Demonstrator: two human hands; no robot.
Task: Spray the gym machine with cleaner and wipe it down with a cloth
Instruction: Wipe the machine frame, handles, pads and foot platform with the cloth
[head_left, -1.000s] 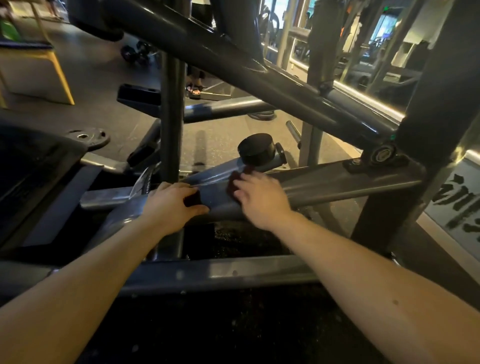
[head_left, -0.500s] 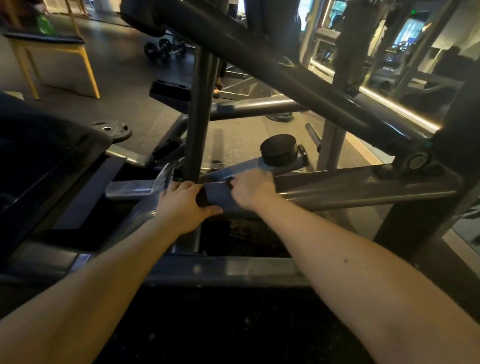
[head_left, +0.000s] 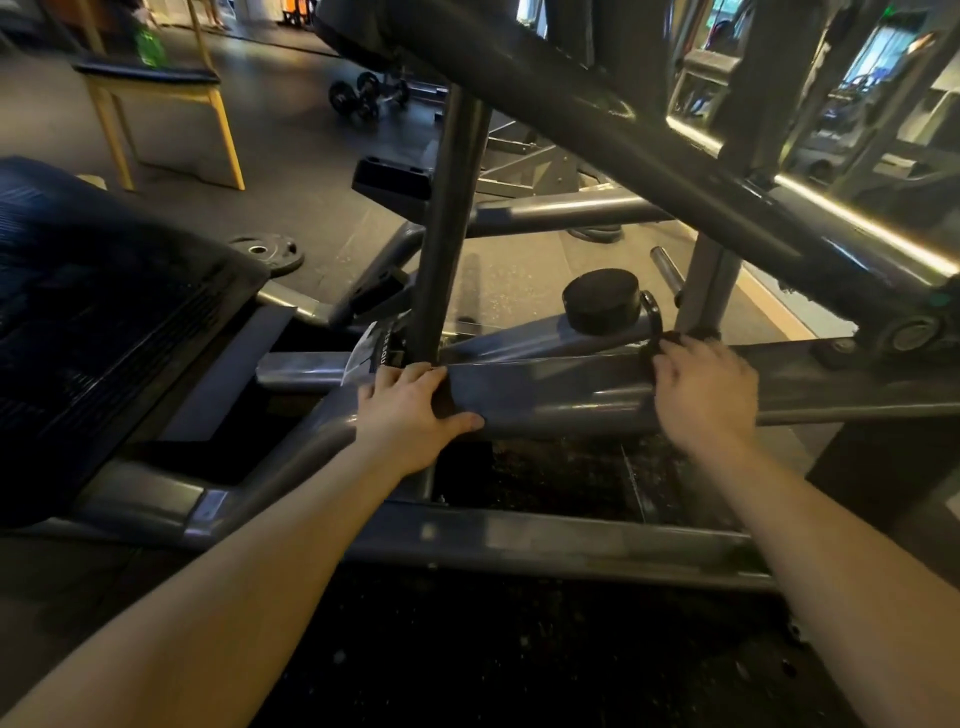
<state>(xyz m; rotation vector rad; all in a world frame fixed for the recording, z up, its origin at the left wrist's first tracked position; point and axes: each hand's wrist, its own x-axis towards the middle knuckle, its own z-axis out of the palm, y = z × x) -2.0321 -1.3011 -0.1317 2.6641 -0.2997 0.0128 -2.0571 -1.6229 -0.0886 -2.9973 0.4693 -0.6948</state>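
The gym machine's slanted grey bar (head_left: 561, 395) crosses the middle of the view. My left hand (head_left: 410, 415) grips this bar beside the dark upright post (head_left: 447, 234), fingers over the top and thumb along the front. Farther right on the same bar, my right hand (head_left: 711, 395) holds a dark cloth (head_left: 675, 338) against the metal. Only the cloth's edge shows past my fingertips, just right of the black round stopper (head_left: 602, 301). No spray bottle is plainly in view.
A thick diagonal beam (head_left: 623, 145) passes overhead. A black ribbed pad (head_left: 104, 312) fills the left. A lower frame bar (head_left: 519, 540) lies under my forearms. On the floor behind are a weight plate (head_left: 267, 252), dumbbells (head_left: 363, 96) and a wooden chair (head_left: 156, 83).
My right hand has slid the cloth rightward along the bar, away from my left hand and past the black stopper. My left hand has kept its grip in place.
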